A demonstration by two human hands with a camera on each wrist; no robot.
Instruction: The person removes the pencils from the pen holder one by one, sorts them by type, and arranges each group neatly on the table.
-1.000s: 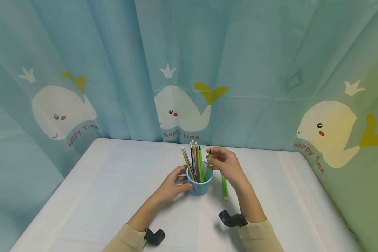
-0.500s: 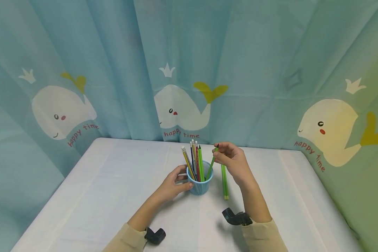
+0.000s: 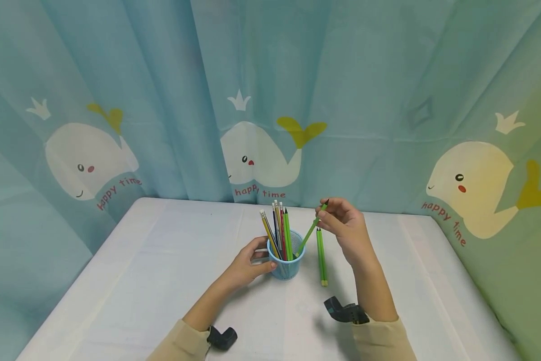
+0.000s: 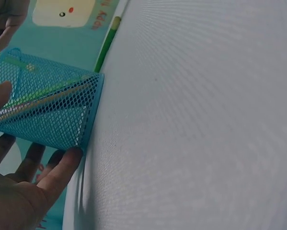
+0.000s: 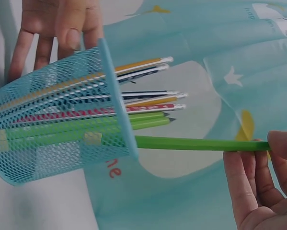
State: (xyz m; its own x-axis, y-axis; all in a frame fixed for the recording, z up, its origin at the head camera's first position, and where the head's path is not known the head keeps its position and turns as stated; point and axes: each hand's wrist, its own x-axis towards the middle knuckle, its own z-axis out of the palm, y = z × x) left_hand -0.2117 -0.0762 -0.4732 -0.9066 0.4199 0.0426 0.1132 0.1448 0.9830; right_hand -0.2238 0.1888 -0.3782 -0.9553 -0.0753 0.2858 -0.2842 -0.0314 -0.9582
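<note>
A light-blue mesh pencil cup [image 3: 285, 271] stands upright on the white table. My left hand [image 3: 245, 266] holds its left side, thumb at the front and fingers round the back. Between thumb and fingertips, my right hand [image 3: 349, 230] pinches a green pencil [image 5: 191, 143] near its dark tip. That pencil leans right, its pale end still inside the cup in the right wrist view. Two other green pencils [image 5: 148, 120] stand in the cup, beside several striped pencils [image 5: 155, 99] with white ends up.
Two green pencils [image 3: 322, 258] lie side by side on the table [image 3: 162, 281], just right of the cup. Behind the table hangs a blue-green curtain [image 3: 369, 90] with whale prints. Each wrist carries a black camera mount [image 3: 344, 311].
My right hand has moved right and slightly up, drawing the green pencil partly out of the cup and tilting it further. My left hand has stayed on the cup.
</note>
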